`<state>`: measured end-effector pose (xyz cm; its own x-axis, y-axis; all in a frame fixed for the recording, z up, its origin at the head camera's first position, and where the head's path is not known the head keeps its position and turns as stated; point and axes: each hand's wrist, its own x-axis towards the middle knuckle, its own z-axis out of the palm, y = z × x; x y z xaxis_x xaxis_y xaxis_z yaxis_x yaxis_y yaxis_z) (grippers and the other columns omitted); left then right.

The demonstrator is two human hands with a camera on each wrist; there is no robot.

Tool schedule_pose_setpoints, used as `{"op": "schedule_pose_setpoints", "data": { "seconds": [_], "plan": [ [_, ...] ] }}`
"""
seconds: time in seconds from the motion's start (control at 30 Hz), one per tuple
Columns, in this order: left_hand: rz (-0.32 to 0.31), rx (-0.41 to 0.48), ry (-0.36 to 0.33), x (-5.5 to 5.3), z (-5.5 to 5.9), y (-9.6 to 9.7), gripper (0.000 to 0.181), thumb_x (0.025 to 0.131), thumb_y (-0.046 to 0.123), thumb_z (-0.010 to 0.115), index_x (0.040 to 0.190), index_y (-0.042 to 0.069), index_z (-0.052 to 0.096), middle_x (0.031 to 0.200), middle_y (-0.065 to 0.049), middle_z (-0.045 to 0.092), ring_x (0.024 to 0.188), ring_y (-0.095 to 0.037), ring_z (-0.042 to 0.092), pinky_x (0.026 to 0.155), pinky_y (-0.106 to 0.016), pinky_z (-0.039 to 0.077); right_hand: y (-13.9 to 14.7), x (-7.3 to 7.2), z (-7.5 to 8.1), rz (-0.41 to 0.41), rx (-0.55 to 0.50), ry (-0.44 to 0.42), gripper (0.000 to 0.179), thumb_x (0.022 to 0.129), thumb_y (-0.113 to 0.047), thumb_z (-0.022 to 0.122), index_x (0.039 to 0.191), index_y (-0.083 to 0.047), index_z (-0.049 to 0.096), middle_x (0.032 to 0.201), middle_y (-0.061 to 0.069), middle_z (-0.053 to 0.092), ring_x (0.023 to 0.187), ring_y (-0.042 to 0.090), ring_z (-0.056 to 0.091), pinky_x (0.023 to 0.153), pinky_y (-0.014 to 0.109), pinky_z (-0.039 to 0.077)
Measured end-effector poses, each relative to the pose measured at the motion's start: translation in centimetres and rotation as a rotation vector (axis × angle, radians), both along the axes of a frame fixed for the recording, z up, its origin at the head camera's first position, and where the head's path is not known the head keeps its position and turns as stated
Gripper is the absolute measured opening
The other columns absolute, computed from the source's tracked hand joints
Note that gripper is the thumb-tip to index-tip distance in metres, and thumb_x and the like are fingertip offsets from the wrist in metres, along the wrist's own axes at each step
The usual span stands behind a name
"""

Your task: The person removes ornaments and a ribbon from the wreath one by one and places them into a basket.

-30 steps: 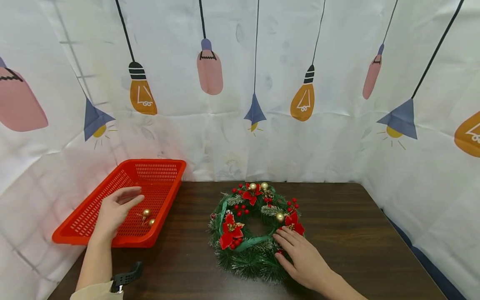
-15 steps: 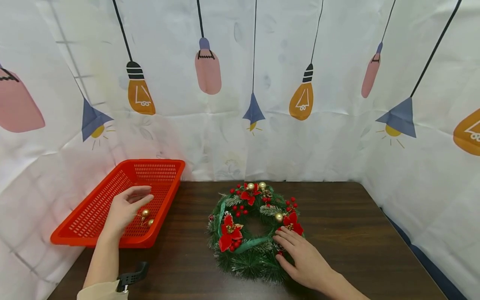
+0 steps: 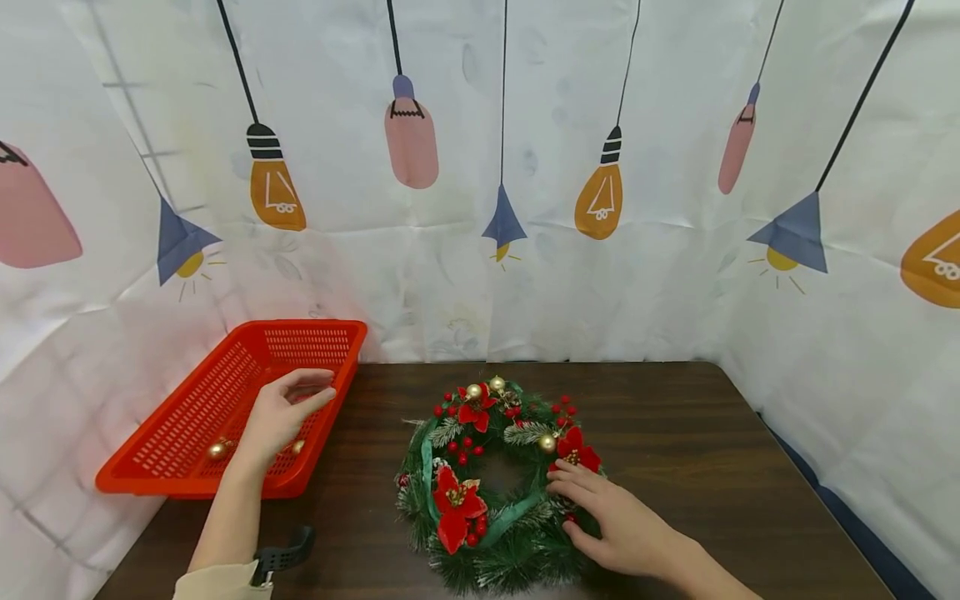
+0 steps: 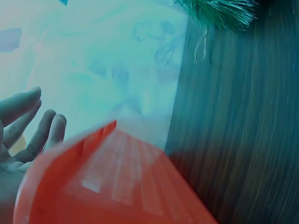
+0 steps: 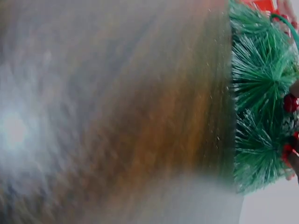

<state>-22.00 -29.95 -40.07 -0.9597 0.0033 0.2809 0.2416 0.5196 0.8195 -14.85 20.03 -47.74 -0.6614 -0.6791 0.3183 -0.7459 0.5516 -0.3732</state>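
Observation:
A green wreath (image 3: 517, 562) lies on the table, decorated with red flowers (image 3: 455, 507), red berries, gold balls and a green ribbon. My right hand (image 3: 618, 525) rests on its right side, fingers near a red flower and thumb lower down. In the right wrist view, fingertips (image 5: 295, 87) show beside the berries at the frame's edge. Over the right part of a red plastic basket (image 3: 358, 346) hovers my left hand (image 3: 281, 417), thumb and fingers apart with nothing between them. Inside the basket lie small gold balls (image 3: 217, 451), one partly hidden by the left hand.
The dark wooden table (image 3: 667, 425) runs back to a white curtain (image 3: 442, 283) printed with lamps. The basket's slatted wall stands beside the left hand. A black strap (image 3: 287, 554) is around the left wrist.
My left hand has moved right across the basket, uncovering a gold ball at its left. The wreath has shifted left and nearer to me, with my right hand still at its right side.

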Motion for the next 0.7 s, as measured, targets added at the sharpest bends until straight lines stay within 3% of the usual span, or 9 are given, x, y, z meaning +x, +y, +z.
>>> {"op": "schedule_pose_setpoints", "data": {
  "seconds": [0.27, 0.37, 0.5, 0.7],
  "plan": [
    [-0.072, 0.014, -0.002, -0.4, -0.3, 2.7, 0.041, 0.100, 0.032, 0.070, 0.132, 0.006, 0.066, 0.131, -0.014, 0.064, 0.119, -0.026, 0.058, 0.090, -0.016, 0.047, 1.3, -0.9, 0.5, 0.163, -0.045, -0.129, 0.047, 0.099, -0.006, 0.064, 0.144, -0.018, 0.055, 0.157, 0.011, 0.044, 0.148, 0.031, 0.036, 0.103, 0.042, 0.050],
    [-0.097, 0.022, -0.007, -0.5, -0.5, 3.5, 0.039, 0.100, 0.030, 0.071, 0.131, 0.007, 0.067, 0.130, -0.013, 0.065, 0.119, -0.028, 0.059, 0.090, -0.017, 0.048, 1.7, -1.2, 0.6, 0.182, -0.047, -0.125, 0.048, 0.099, -0.005, 0.063, 0.145, -0.017, 0.055, 0.158, 0.012, 0.043, 0.148, 0.031, 0.035, 0.102, 0.042, 0.050],
    [-0.139, 0.034, -0.010, -0.7, -0.6, 4.6, 0.036, 0.099, 0.026, 0.072, 0.128, 0.005, 0.068, 0.128, -0.016, 0.066, 0.115, -0.029, 0.062, 0.089, -0.020, 0.050, 2.1, -1.6, 0.6, 0.130, -0.039, -0.061, 0.049, 0.101, -0.009, 0.064, 0.148, -0.014, 0.053, 0.159, 0.013, 0.041, 0.146, 0.030, 0.039, 0.102, 0.045, 0.050],
    [-0.176, 0.042, -0.019, -0.9, -0.9, 5.8, 0.032, 0.099, 0.023, 0.072, 0.126, 0.005, 0.069, 0.125, -0.017, 0.066, 0.110, -0.029, 0.065, 0.089, -0.025, 0.052, 2.1, -1.8, 0.3, -0.033, -0.055, 0.059, 0.048, 0.100, -0.017, 0.070, 0.146, -0.010, 0.056, 0.156, 0.011, 0.047, 0.140, 0.029, 0.048, 0.097, 0.048, 0.053]
  ]
}}
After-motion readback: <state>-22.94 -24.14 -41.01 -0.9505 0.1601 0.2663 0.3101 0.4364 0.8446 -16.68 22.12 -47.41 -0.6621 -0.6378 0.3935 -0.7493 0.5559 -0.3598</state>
